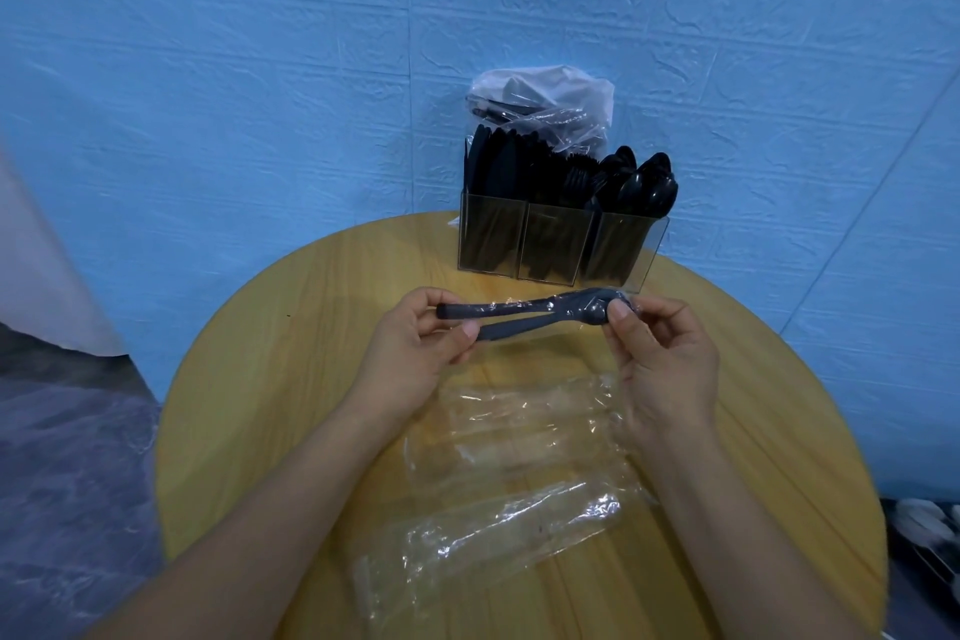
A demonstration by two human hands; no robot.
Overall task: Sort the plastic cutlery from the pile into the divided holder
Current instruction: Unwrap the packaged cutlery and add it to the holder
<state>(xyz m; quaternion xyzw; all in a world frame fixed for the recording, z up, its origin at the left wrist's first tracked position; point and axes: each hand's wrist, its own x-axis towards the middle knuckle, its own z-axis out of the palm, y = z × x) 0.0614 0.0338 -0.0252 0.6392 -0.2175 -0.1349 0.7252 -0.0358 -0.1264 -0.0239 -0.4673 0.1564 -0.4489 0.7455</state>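
Above the round wooden table [270, 379] I hold a black plastic cutlery set [524, 317] still partly in clear wrap. My left hand [415, 353] grips the handle ends, which splay apart. My right hand [660, 364] pinches the wrapped head end. Behind them stands the clear divided holder [558, 244] with three compartments: knives at the left, forks in the middle, spoons at the right, all black.
A clear plastic bag [545, 101] with more black cutlery leans behind the holder against the blue wall. Several empty clear wrappers [519, 431] lie on the table under my hands, with a longer wrapper [493, 541] nearer me.
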